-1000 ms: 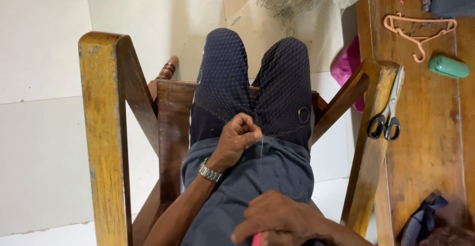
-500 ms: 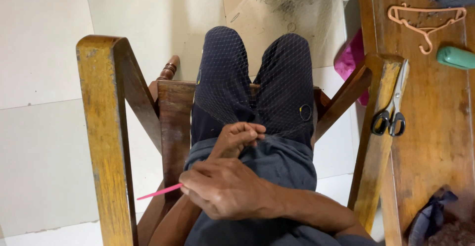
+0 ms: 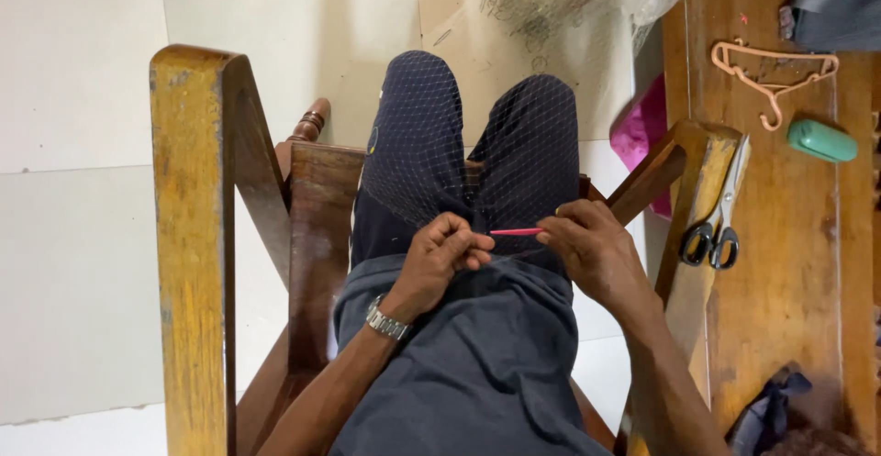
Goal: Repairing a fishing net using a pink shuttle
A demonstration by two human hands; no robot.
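Sitting in a wooden chair [image 3: 193, 236], a person holds fine netting [image 3: 477, 153] draped over both knees. The left hand [image 3: 440, 259] is closed, pinching the mesh; the right hand [image 3: 592, 250] pinches a thin pink needle [image 3: 516, 232], which spans the gap between the hands above the lap. The mesh looks nearly invisible, so the needle could snag or miss a loop, or slip from the fingertips. Scissors [image 3: 711, 227], a hanger [image 3: 775, 75] and a green object, possibly a spool [image 3: 821, 139], lie on a wooden table [image 3: 780, 309] at right; pale tiled floor [image 3: 83, 236] lies below.
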